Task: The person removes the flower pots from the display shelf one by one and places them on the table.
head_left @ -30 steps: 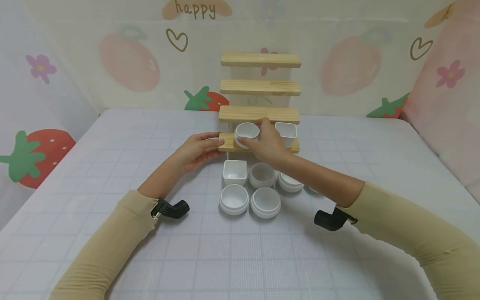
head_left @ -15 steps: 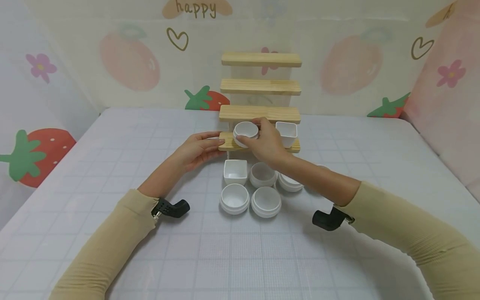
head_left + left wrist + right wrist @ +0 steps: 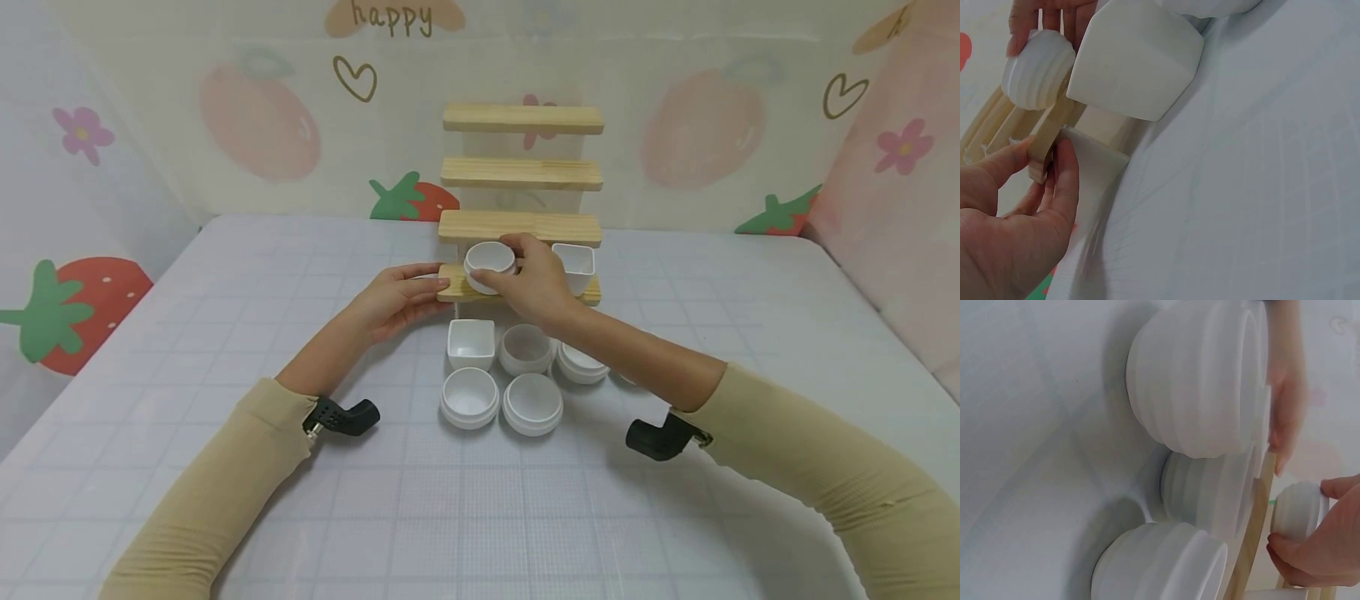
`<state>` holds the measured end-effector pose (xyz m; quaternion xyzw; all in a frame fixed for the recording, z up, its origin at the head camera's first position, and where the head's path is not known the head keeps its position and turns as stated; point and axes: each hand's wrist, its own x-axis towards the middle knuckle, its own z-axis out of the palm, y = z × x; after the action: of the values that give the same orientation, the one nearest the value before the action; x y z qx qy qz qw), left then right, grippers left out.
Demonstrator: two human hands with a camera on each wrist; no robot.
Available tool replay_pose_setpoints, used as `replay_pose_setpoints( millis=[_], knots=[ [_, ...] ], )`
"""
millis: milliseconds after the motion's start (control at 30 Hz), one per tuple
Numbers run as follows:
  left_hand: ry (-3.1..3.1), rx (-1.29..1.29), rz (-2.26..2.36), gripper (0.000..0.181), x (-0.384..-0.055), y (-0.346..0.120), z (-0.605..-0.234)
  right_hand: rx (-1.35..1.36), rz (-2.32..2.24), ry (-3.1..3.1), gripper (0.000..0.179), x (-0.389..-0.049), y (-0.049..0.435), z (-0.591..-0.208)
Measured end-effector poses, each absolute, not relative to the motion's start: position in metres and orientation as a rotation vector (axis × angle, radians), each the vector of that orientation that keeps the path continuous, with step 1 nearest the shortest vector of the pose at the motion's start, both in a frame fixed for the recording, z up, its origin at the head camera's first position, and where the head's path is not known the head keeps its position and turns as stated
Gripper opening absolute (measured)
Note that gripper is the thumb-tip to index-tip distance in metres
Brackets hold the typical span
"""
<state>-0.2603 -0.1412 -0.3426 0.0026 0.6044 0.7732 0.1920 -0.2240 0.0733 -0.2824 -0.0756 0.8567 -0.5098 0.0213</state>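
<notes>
A ribbed round white pot sits over the left part of the lowest wooden shelf. My right hand grips it from the right, thumb on the near side and fingers behind; the right wrist view also shows the pot between thumb and fingers. With thumb on one face and fingers on the other, my left hand pinches the shelf's left end. A square white pot stands on the same shelf, right of my right hand.
In front of the stand, a square white pot and several round ones, including a front-left pot and a front-right pot, stand on the table. My right forearm partly covers those at right. Three higher shelves, topped by a wooden board, rise behind.
My right hand and the round pot have shifted slightly left along the lowest shelf. The left hand has stayed at the shelf's end.
</notes>
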Motion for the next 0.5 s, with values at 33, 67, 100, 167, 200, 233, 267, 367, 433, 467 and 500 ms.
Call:
replay_pose_setpoints(
  millis=[33, 67, 100, 167, 200, 233, 267, 367, 433, 467, 500],
  knots=[
    [1.698, 0.005, 2.169, 0.056, -0.260, -0.142, -0.343, -0.243, -1.576, 2.656, 0.068, -0.224, 0.074, -0.282],
    [1.698, 0.003, 2.170, 0.056, -0.261, -0.142, -0.343, -0.252, -1.575, 2.652, 0.068, -0.223, 0.074, -0.281],
    [1.697, 0.003, 2.170, 0.056, -0.261, -0.142, -0.343, -0.259, -1.568, 2.653, 0.068, -0.223, 0.075, -0.281],
    [1.694, 0.001, 2.174, 0.056, -0.261, -0.142, -0.344, -0.277, -1.561, 2.649, 0.068, -0.222, 0.076, -0.281],
    [1.689, 0.002, 2.177, 0.056, -0.262, -0.143, -0.344, -0.289, -1.553, 2.653, 0.068, -0.221, 0.076, -0.281],
    [1.688, 0.005, 2.179, 0.056, -0.262, -0.143, -0.344, -0.302, -1.550, 2.653, 0.068, -0.220, 0.077, -0.281],
    [1.684, 0.009, 2.182, 0.056, -0.262, -0.143, -0.344, -0.314, -1.553, 2.648, 0.067, -0.219, 0.078, -0.281],
    [1.679, 0.015, 2.185, 0.056, -0.261, -0.143, -0.344, -0.344, -1.561, 2.635, 0.067, -0.216, 0.080, -0.281],
    [1.687, 0.018, 2.181, 0.055, -0.261, -0.143, -0.344, -0.358, -1.572, 2.622, 0.068, -0.214, 0.081, -0.280],
    [1.692, 0.019, 2.178, 0.055, -0.260, -0.143, -0.343, -0.360, -1.575, 2.617, 0.068, -0.213, 0.081, -0.279],
    [1.699, 0.019, 2.176, 0.055, -0.260, -0.143, -0.343, -0.360, -1.575, 2.616, 0.068, -0.212, 0.081, -0.279]
  ],
)
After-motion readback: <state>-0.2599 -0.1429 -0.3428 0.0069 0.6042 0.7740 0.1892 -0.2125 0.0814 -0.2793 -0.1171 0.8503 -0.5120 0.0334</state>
